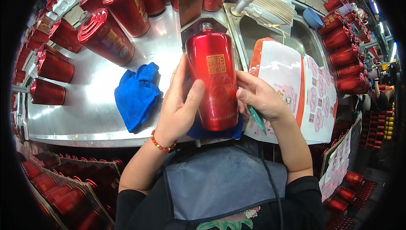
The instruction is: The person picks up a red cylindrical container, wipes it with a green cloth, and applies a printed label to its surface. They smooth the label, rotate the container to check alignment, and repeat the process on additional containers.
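A tall glossy red bottle (pixel 213 78) with a gold square label and a small silver cap stands upright in front of me, its base on a dark blue cloth (pixel 211 132). My left hand (pixel 179 103) wraps around its left side, thumb across the front. My right hand (pixel 259 97) presses against the bottle's right side and also has a teal pen (pixel 256 119) tucked under its fingers. A bead bracelet (pixel 162 144) circles my left wrist.
A crumpled blue cloth (pixel 137 92) lies on the steel table (pixel 93 116). Several red bottles (pixel 105 35) lie and stand at the back left. Label sheets (pixel 296 86) cover the right; a sink (pixel 292 35) sits behind. Crates of bottles (pixel 63 187) stand below left.
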`<state>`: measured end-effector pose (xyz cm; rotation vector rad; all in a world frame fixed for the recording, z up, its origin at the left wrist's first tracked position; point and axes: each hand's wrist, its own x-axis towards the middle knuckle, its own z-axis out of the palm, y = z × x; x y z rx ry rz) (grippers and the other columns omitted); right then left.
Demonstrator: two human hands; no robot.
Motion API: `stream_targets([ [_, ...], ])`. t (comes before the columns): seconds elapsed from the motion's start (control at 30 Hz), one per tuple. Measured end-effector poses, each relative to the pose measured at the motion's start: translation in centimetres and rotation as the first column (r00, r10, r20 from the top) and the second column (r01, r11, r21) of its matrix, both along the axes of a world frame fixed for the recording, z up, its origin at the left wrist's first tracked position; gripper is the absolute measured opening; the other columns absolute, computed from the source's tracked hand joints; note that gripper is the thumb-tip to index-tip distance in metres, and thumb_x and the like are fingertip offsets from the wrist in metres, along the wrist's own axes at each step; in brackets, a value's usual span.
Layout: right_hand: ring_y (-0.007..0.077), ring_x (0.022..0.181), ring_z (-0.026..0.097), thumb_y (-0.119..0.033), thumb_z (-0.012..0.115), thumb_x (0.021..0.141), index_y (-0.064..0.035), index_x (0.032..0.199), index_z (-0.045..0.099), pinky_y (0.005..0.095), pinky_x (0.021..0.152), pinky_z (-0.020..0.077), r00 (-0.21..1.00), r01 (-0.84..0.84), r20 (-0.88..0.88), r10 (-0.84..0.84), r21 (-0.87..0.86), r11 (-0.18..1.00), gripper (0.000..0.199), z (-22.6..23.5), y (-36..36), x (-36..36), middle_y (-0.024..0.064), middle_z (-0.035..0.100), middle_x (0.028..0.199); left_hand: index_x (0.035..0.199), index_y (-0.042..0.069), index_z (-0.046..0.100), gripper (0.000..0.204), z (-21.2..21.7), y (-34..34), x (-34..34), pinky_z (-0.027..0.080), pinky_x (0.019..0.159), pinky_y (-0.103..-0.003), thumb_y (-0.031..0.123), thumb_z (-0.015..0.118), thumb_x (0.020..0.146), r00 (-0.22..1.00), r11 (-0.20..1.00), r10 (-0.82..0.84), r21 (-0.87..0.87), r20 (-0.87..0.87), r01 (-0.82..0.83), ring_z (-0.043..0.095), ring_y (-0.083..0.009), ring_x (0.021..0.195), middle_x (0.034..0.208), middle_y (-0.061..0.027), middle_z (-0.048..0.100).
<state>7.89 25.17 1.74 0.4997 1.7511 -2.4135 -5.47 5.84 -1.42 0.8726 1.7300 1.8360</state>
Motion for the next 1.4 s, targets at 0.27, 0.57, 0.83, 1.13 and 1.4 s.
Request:
stream_targets([
  [0.27, 0.0169, 0.113, 0.067, -0.016, 0.080, 0.093, 0.0038, 0.154, 0.037, 0.0310, 0.095, 0.0558, 0.998, 0.045, -0.032, -0.048, -0.098, 0.994, 0.077, 1.1, -1.3, -0.4, 0.0152, 0.059, 0.139, 0.147, -0.003, 0.044, 0.055, 2.8, 3.3, -1.1, 0.048, 0.104, -0.032, 0.024, 0.065, 0.104, 0.951, 0.995, -0.069, 0.086, 0.300, 0.045, 0.060, -0.0167, 0.121, 0.133, -0.0131, 0.062],
  [0.57, 0.0161, 0.111, 0.066, -0.018, 0.081, 0.092, 0.0040, 0.152, 0.040, 0.0307, 0.094, 0.0553, 0.997, 0.071, -0.041, -0.072, -0.026, 0.997, 0.076, 0.6, -1.3, -0.7, 0.0138, 0.063, 0.133, 0.141, -0.002, 0.050, 0.049, 2.7, 3.5, -1.2, 0.050, 0.100, -0.031, 0.026, 0.065, 0.104, 0.955, 0.998, -0.043, 0.058, 0.295, 0.028, 0.063, -0.0155, 0.114, 0.127, -0.0116, 0.065],
  [0.83, 0.0163, 0.108, 0.067, -0.020, 0.079, 0.094, 0.0059, 0.154, 0.038, 0.0283, 0.092, 0.0549, 0.995, 0.098, -0.036, -0.098, -0.005, 0.995, 0.078, 0.8, -0.9, 0.4, 0.0160, 0.057, 0.141, 0.155, -0.002, 0.039, 0.060, 0.6, 0.9, -1.1, 0.037, 0.115, -0.035, 0.035, 0.055, 0.110, 0.979, 0.995, -0.094, 0.044, 0.180, 0.088, 0.048, -0.0215, 0.136, 0.147, -0.0156, 0.051],
  [1.13, 0.0066, 0.075, 0.061, -0.021, 0.085, 0.087, 0.0082, 0.154, 0.036, 0.0202, 0.065, 0.0488, 0.993, 0.116, -0.001, -0.116, 0.100, 0.988, 0.088, 1.3, -2.0, 0.4, 0.0092, 0.070, 0.113, 0.157, -0.003, 0.035, 0.073, -1.6, -1.1, 0.6, 0.026, 0.123, -0.041, 0.037, 0.063, 0.104, 0.983, 0.990, -0.113, -0.066, 0.147, 0.123, 0.035, -0.0295, 0.149, 0.157, -0.0204, 0.040],
  [1.4, 0.0084, 0.081, 0.064, -0.018, 0.086, 0.086, 0.0070, 0.155, 0.034, 0.0210, 0.069, 0.0514, 0.997, 0.078, 0.013, -0.080, 0.103, 0.992, 0.090, 0.9, -1.7, 0.7, 0.0092, 0.071, 0.112, 0.158, -0.004, 0.033, 0.071, -1.8, -1.3, 0.8, 0.028, 0.122, -0.040, 0.029, 0.064, 0.104, 0.979, 0.991, -0.123, -0.026, 0.163, 0.129, 0.038, -0.0274, 0.147, 0.158, -0.0192, 0.039],
])
